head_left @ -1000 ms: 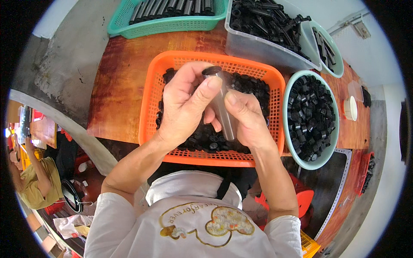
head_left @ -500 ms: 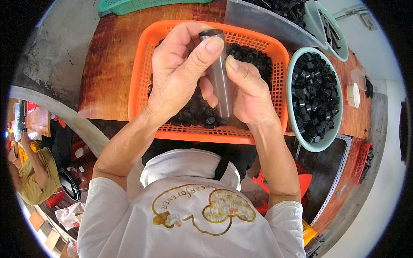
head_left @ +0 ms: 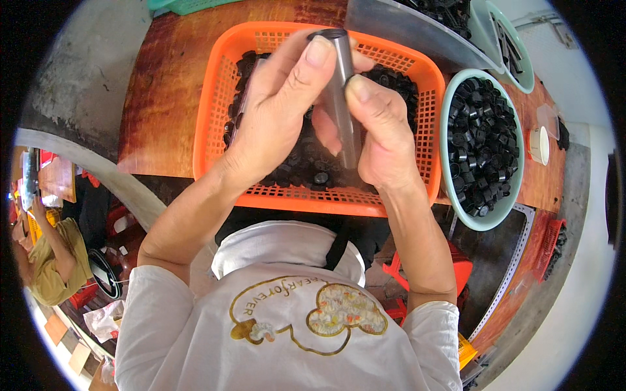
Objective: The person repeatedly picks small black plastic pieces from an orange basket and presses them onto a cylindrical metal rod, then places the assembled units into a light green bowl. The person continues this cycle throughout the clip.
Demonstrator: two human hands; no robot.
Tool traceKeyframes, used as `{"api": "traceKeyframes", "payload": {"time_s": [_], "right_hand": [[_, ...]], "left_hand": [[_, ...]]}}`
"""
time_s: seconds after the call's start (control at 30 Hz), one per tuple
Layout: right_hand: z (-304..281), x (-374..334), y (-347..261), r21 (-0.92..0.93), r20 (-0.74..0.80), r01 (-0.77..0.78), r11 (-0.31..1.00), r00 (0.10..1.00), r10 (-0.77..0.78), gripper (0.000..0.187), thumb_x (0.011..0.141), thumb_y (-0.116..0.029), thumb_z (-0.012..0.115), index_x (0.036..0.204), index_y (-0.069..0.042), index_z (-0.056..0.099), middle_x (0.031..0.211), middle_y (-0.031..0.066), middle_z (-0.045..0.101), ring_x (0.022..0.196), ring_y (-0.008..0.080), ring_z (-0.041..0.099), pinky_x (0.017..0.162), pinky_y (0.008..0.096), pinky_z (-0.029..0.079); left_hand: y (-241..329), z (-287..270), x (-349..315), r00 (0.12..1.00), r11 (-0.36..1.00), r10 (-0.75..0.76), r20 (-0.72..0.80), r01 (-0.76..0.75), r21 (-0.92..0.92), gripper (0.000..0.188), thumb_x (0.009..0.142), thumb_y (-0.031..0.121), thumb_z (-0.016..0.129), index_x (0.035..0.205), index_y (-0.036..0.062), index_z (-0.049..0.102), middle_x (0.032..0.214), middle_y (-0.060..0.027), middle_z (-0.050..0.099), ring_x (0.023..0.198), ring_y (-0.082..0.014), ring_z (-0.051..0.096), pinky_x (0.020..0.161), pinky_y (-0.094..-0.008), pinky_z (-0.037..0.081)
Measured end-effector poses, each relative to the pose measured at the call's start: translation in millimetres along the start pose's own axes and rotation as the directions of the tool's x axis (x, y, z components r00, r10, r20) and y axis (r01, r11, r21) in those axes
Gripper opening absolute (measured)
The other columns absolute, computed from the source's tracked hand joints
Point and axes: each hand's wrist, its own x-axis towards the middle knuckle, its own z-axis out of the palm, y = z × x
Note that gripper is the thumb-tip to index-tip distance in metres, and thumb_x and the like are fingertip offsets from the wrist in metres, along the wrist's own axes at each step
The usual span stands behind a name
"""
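Above an orange perforated basket [head_left: 202, 140], both hands grip one dark grey tube [head_left: 342, 85] with a glossy surface and a black rim or cap at its upper end. The tube stands nearly upright, leaning slightly. My left hand [head_left: 277, 107] is closed on its upper part, with the thumb laid near the top end. My right hand [head_left: 385, 133] pinches it lower down from the right, thumb against the side. The fingers behind the tube are partly hidden. Many small black caps [head_left: 321, 177] lie in the basket beneath.
At the right stands a pale green bowl [head_left: 445, 163] heaped with black caps. Behind it are a clear bin [head_left: 417, 29] of black parts and another green basin [head_left: 527, 75]. A paper cup [head_left: 538, 145] is at the far right. Another person [head_left: 62, 260] sits at lower left.
Both hands and the tube have shifted slightly up and to the right in view. The tube remains gripped by both hands.
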Motion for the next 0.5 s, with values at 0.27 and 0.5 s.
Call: {"api": "traceKeyframes", "payload": {"time_s": [0.27, 0.5], "right_hand": [[1, -4, 8, -0.284, -0.033, 0.187, 0.940, 0.978, -0.205, 0.050, 0.100, -0.049, 0.055, 0.100, -0.001, 0.064, 0.072, 0.0001, 0.058, 0.061, 0.0078, 0.053, 0.052, 0.0229, 0.043], [4, -6, 12, -0.226, 0.019, 0.235, 0.945, 0.971, -0.237, 0.043, 0.104, -0.041, 0.053, 0.106, 0.001, 0.063, 0.079, 0.0006, 0.060, 0.070, 0.0081, 0.056, 0.058, 0.0243, 0.045]], "left_hand": [[0, -1, -2, 0.994, 0.945, -0.039, 0.104, 0.003, 0.328, 0.059, 0.087, 0.047, 0.071, 0.118, -0.0001, 0.054, 0.113, -0.0121, 0.063, 0.085, -0.0122, 0.060, 0.065, -0.0263, 0.049], [-13, -9, -7, 0.987, 0.975, 0.034, 0.154, -0.067, 0.214, 0.036, 0.092, 0.028, 0.064, 0.118, 0.0061, 0.050, 0.124, -0.0229, 0.061, 0.109, -0.0297, 0.064, 0.080, -0.0355, 0.055]]}}
